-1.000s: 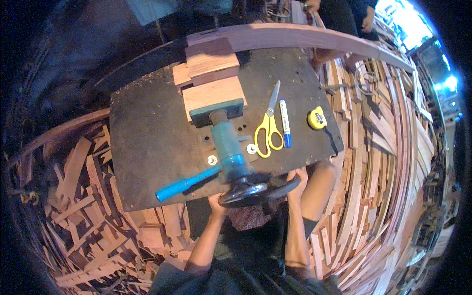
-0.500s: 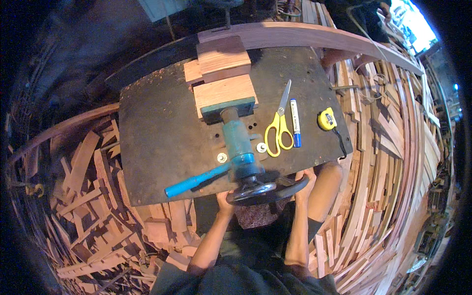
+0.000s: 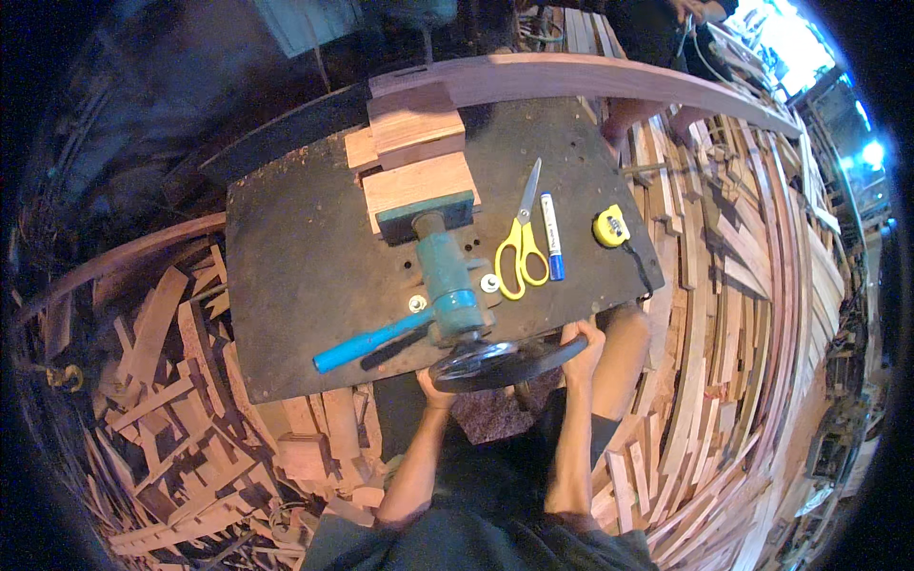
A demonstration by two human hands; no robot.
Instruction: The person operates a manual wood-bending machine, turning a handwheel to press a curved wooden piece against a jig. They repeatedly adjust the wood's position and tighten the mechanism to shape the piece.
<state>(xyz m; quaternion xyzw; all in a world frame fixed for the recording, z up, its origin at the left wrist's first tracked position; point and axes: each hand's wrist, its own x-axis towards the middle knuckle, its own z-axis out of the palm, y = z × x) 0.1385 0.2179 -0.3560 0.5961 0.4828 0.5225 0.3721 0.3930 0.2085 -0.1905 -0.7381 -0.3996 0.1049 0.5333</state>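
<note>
Loose wood offcuts (image 3: 162, 409) lie heaped at the far left, below and beside a dark tabletop (image 3: 286, 285). Over the tabletop's near left part a blue lever (image 3: 367, 344) slants up to the body of a teal vise (image 3: 447, 281). Above it, wooden blocks (image 3: 416, 186) sit at the vise's teal face, with more wood behind them and a long curved beam (image 3: 581, 81) along the far edge. The left hand (image 3: 438, 390) is at the left edge of the dark handwheel (image 3: 545, 364), just below the tabletop's near edge; its fingers are mostly hidden by the wheel, so I cannot tell how far they close. The wheel lies between the two hands, tilted, its shiny hub at the vise's near end. Further right on the tabletop, yellow-handled scissors (image 3: 522, 249) point away from the person, just beside a white marker (image 3: 552, 236) with a blue cap. Nearer the person, the right hand (image 3: 583, 348) is clamped around the right end of the wheel's rim, fingers curled over it. Beyond, a yellow tape measure (image 3: 610, 226) rests near the tabletop's right edge, and long wood strips (image 3: 705, 314) cover the ground to the right
</note>
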